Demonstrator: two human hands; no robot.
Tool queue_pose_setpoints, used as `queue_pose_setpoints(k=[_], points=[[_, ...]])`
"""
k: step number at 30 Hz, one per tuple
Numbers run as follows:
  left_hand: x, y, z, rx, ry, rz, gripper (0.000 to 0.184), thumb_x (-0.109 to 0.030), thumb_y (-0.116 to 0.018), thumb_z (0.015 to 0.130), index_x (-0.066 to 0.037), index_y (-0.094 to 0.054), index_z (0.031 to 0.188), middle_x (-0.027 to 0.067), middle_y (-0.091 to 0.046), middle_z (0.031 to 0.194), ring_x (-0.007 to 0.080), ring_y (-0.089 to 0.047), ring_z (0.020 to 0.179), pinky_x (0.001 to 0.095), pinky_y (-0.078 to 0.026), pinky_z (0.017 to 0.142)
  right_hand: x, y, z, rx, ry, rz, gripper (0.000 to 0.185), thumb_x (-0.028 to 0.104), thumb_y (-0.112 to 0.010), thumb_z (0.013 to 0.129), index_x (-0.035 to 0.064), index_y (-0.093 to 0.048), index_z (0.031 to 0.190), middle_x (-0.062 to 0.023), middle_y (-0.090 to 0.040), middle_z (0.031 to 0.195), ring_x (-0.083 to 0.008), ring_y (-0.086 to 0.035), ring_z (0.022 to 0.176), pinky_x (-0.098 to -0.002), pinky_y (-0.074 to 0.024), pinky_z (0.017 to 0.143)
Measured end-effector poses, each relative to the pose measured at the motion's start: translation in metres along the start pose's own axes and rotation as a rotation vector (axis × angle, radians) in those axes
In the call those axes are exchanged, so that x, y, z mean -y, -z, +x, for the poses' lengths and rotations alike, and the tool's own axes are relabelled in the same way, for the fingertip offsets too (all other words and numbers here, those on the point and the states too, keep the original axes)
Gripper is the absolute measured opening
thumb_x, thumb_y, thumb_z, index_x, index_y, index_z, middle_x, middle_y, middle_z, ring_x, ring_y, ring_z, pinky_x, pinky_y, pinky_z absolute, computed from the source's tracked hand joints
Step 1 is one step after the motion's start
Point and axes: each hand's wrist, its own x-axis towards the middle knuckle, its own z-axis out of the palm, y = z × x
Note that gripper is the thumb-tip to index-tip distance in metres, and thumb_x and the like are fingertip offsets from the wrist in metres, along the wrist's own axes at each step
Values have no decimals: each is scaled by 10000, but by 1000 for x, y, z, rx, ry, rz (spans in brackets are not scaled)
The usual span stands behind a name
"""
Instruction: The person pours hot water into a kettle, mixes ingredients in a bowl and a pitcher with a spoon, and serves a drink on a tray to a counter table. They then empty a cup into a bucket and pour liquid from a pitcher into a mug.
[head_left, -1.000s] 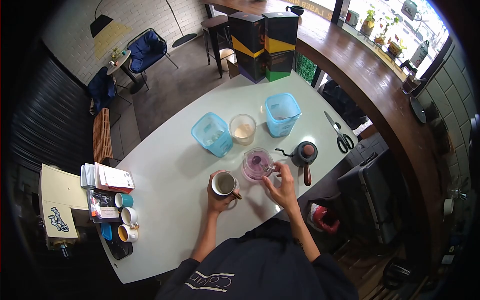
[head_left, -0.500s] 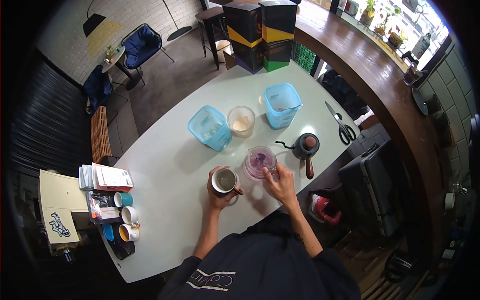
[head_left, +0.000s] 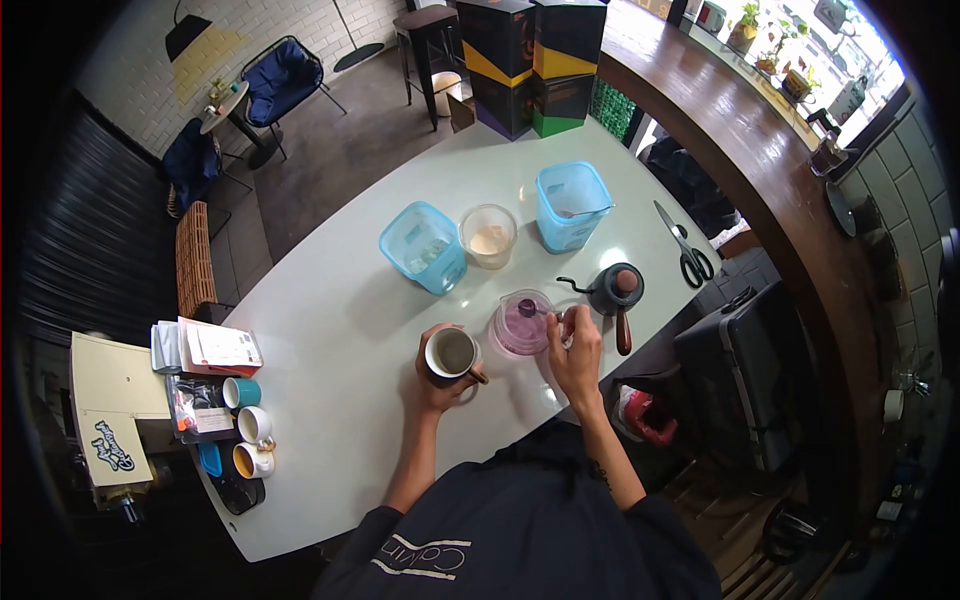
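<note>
My left hand [head_left: 432, 385] is wrapped round a mug [head_left: 440, 376] with a white rim and brown handle, held upright; its inside looks greyish. In my right hand [head_left: 577, 362] is a spoon [head_left: 528, 309], its bowl over the clear glass jug [head_left: 503, 342] of pinkish-purple liquid. Whether the spoon touches the liquid I cannot tell. Just beyond the jug stand a clear plastic cup [head_left: 488, 238] with pale powder and a light blue tub [head_left: 424, 250] with whitish contents. Another blue tub [head_left: 571, 207] has a utensil in it.
A dark pot [head_left: 613, 290] with a wooden handle stands right of the jug. Scissors [head_left: 686, 250] lie near the right edge. Several cups, including a teal mug [head_left: 242, 392], and packets line the left edge. Black boxes [head_left: 530, 65] stand at the far end.
My right hand has shifted slightly right and up, and the spoon's bowl now sits higher toward the jug's far rim. My left hand still holds the mug, almost unmoved.
</note>
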Motion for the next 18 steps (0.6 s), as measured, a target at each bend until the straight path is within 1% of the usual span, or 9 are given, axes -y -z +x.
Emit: queue_pose_setpoints(k=[1, 2, 4, 5, 7, 9, 11, 14, 18], points=[[-1, 0, 0, 6, 16, -11, 778, -308, -921, 671, -50, -505, 1275, 80, -630, 1171, 173, -625, 1020, 335, -517, 893, 1, 0, 2, -23, 31, -19, 191, 90, -650, 930, -23, -508, 870, -167, -509, 742, -299, -515, 641, -410, -421, 609], [-2, 0, 0, 13, 31, -21, 770, -305, -918, 674, -54, -507, 1275, 77, -634, 1171, 171, -625, 1028, 336, -518, 897, 3, 1, 4, -19, 37, -18, 191, 90, -650, 930, -23, -508, 870, -167, -509, 742, -299, -515, 641, -410, -421, 609], [4, 0, 0, -2, -9, -29, 806, -283, -952, 640, -58, -511, 1275, 74, -634, 1168, 171, -626, 1012, 335, -520, 891, 8, -1, 8, -51, 78, 20, 125, 42, -657, 884, -38, -563, 905, -178, -527, 847, -350, -546, 742, -457, -439, 682], [7, 0, 0, -10, -45, -37, 844, -262, -986, 605, -61, -514, 1275, 72, -633, 1166, 171, -628, 995, 334, -523, 884, 8, -3, 10, -45, 86, 25, 125, 42, -657, 884, -38, -563, 905, -178, -527, 847, -350, -546, 742, -457, -439, 682], [6, 1, 0, -16, -43, -42, 834, -265, -983, 611, -64, -519, 1273, 67, -632, 1159, 174, -625, 1000, 339, -522, 885, 10, -3, 16, -33, 153, -27, 102, 5, -650, 866, -38, -579, 925, -177, -535, 892, -343, -547, 762, -456, -440, 685], [6, 1, -1, -14, -39, -54, 823, -267, -979, 616, -67, -523, 1271, 62, -630, 1152, 176, -623, 1006, 345, -520, 886, 14, -4, 18, -29, 161, -36, 102, -5, -650, 857, -31, -598, 939, -177, -530, 885, -337, -549, 785, -447, -443, 699], [5, 1, -3, -6, 79, -68, 804, -268, -972, 627, -71, -529, 1269, 57, -628, 1150, 172, -619, 1013, 348, -518, 885, 18, -5, 18, 17, 145, 23, 128, -14, -652, 845, -20, -625, 970, -175, -527, 888, -330, -546, 791, -437, -446, 709], [8, 1, -2, -10, 25, -44, 785, -246, -964, 636, -74, -531, 1268, 56, -633, 1135, 174, -624, 1004, 350, -520, 882, 22, -1, 17, 67, 195, -25, 141, -32, -640, 853, -28, -657, 993, -164, -521, 886, -303, -536, 805, -393, -442, 738], [10, 0, -3, -18, 60, -43, 780, -235, -962, 636, -74, -532, 1266, 56, -641, 1114, 178, -631, 996, 351, -523, 880, 25, 11, 16, 121, 214, -21, 136, -30, -652, 846, -28, -661, 982, -157, -515, 896, -307, -518, 857, -399, -433, 773]])
